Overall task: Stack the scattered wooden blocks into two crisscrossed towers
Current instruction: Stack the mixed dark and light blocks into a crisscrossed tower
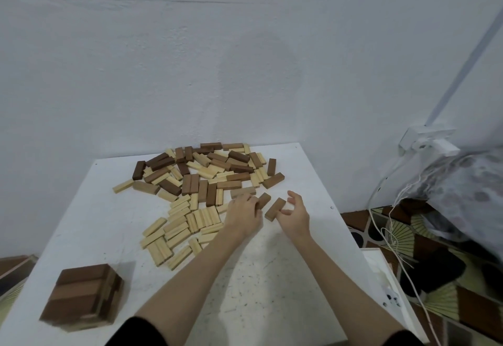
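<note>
Surface: a white square surface (272,277) is seen from above, set against a white wall (190,60); its near edge is cut off by the frame.
Scattered blocks: a loose heap of dark brown and pale wooden blocks (201,182) is spread over the far half; many overlap, so single pieces are hard to count.
Tower: a short crisscrossed stack of dark brown wooden blocks (84,295) is placed at the near left corner; its lower layers are blurred.
Left hand: the left hand (243,216) is laid knuckles-up at the heap's right edge; its fingers are curled onto a small brown block (264,199), which is largely hidden; whether it is gripped cannot be told.
Right hand: the right hand (295,215) is held with fingers spread apart; a medium brown rectangular block (275,208) is touched by the thumb, lying on the surface.
Right margin: white cables (392,234) and a grey patterned bundle (462,187) are partly cropped.
</note>
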